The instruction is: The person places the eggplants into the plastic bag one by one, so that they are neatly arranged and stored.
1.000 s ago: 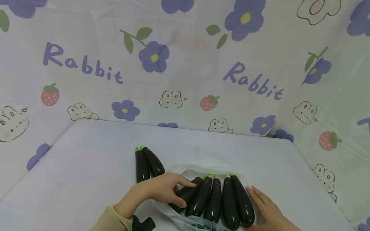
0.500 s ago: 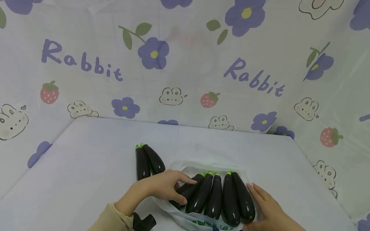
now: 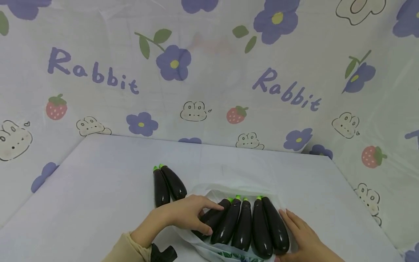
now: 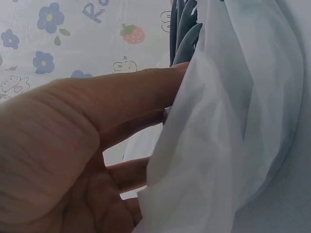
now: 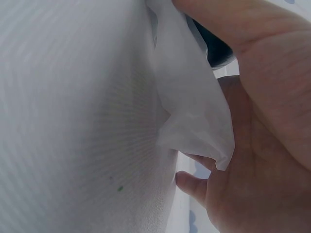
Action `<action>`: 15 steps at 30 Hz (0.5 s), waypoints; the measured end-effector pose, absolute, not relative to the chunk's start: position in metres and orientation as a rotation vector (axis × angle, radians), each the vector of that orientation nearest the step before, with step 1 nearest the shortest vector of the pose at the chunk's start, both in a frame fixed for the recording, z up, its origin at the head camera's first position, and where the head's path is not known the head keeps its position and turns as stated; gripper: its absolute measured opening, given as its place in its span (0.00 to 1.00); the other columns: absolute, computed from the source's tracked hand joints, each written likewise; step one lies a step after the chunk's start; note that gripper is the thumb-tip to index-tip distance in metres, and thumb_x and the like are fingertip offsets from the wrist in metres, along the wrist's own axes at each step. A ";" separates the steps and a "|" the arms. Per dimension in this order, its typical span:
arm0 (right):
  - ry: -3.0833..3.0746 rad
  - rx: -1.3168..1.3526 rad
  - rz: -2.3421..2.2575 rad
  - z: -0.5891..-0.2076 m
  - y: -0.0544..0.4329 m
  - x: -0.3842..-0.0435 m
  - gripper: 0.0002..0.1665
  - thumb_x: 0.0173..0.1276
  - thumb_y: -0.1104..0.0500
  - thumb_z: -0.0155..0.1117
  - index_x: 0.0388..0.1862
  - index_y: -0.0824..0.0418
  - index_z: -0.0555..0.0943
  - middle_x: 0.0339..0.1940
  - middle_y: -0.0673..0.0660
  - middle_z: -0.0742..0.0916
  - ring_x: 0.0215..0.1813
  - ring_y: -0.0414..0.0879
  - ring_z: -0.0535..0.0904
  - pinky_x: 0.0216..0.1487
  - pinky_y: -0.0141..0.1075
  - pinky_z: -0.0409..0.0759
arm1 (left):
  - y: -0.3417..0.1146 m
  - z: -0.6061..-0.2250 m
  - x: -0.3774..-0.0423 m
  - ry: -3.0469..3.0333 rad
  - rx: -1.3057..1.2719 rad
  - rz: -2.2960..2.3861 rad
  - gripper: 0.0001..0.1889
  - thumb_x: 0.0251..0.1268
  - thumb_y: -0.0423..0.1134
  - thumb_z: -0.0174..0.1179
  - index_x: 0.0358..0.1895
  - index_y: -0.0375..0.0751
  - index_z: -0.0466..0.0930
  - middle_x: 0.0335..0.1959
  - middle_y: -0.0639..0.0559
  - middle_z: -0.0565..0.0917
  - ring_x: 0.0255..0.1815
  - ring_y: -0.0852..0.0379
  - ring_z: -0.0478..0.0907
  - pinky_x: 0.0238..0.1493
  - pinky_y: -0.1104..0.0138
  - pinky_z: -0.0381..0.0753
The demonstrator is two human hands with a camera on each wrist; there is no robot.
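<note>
Head view: five eggplants in white bag between hands.

Head view: dim, diffuse light; white glints on glossy black elongated eggplants with green tips. Wrist views: hazy; bare left hand shadowed; white ribbed tabletop blurred.

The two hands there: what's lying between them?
Five eggplants in a whitish bag, the leftmost partly under the left hand; the head view shows this.
</note>
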State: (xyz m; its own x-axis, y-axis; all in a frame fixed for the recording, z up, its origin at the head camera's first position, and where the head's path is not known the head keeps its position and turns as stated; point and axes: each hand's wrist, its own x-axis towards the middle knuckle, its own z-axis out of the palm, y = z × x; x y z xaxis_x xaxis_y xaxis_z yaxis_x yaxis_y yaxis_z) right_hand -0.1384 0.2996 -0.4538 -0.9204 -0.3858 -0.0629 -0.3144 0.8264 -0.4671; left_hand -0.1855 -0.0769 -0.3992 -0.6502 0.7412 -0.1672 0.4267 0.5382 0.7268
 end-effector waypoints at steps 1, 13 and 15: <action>2.851 -0.541 -0.688 -0.454 0.299 -0.138 0.73 0.37 0.39 0.85 0.75 0.69 0.59 0.71 0.72 0.65 0.68 0.72 0.61 0.55 0.70 0.65 | -0.077 -0.399 -0.186 2.317 0.946 0.915 0.32 0.59 0.43 0.72 0.68 0.53 0.74 0.56 0.65 0.76 0.32 0.63 0.71 0.36 0.68 0.73; 2.870 -0.523 -0.614 -0.456 0.298 -0.140 0.74 0.35 0.36 0.84 0.75 0.70 0.59 0.70 0.73 0.65 0.67 0.72 0.61 0.56 0.69 0.65 | -0.079 -0.396 -0.185 2.354 1.011 0.857 0.30 0.64 0.48 0.68 0.69 0.49 0.73 0.62 0.58 0.74 0.45 0.63 0.78 0.47 0.67 0.76; 2.881 -0.536 -0.609 -0.456 0.299 -0.140 0.74 0.35 0.36 0.84 0.74 0.70 0.60 0.70 0.73 0.66 0.67 0.72 0.62 0.56 0.69 0.66 | -0.080 -0.395 -0.185 2.376 1.038 0.854 0.29 0.66 0.51 0.65 0.68 0.47 0.73 0.64 0.55 0.73 0.52 0.61 0.78 0.52 0.66 0.75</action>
State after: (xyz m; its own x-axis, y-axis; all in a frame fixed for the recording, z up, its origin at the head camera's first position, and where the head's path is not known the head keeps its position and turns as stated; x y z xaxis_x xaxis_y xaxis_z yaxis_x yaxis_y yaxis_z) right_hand -0.1404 0.2986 -0.4560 -0.9251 -0.3732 -0.0698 -0.3129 0.8537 -0.4163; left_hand -0.1850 -0.0804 -0.3954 -0.6392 0.7596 -0.1200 0.5093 0.5351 0.6740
